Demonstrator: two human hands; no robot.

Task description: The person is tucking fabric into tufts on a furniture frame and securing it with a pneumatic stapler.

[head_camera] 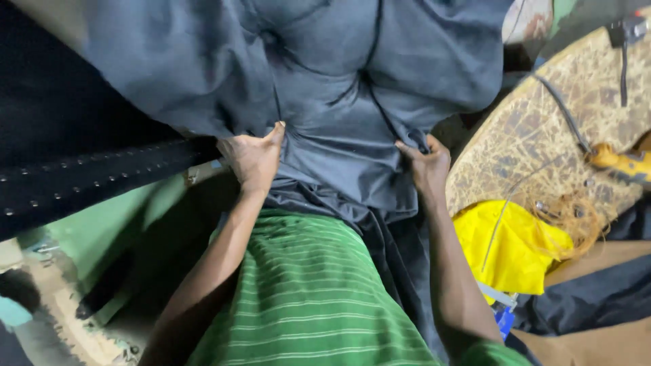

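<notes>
A large grey-blue cloth hangs in folds across the top and middle of the head view and runs down over my lap. My left hand grips a bunch of this cloth at its lower left edge, thumb up against the fabric. My right hand pinches the cloth at its lower right, fingers curled into a fold beside a dark seam. Both forearms reach up from my green striped shirt.
A black garment with rows of small studs lies at the left. To the right stands a round patterned table with a yellow-handled tool, a cable and tangled thread. A yellow cloth sits below it.
</notes>
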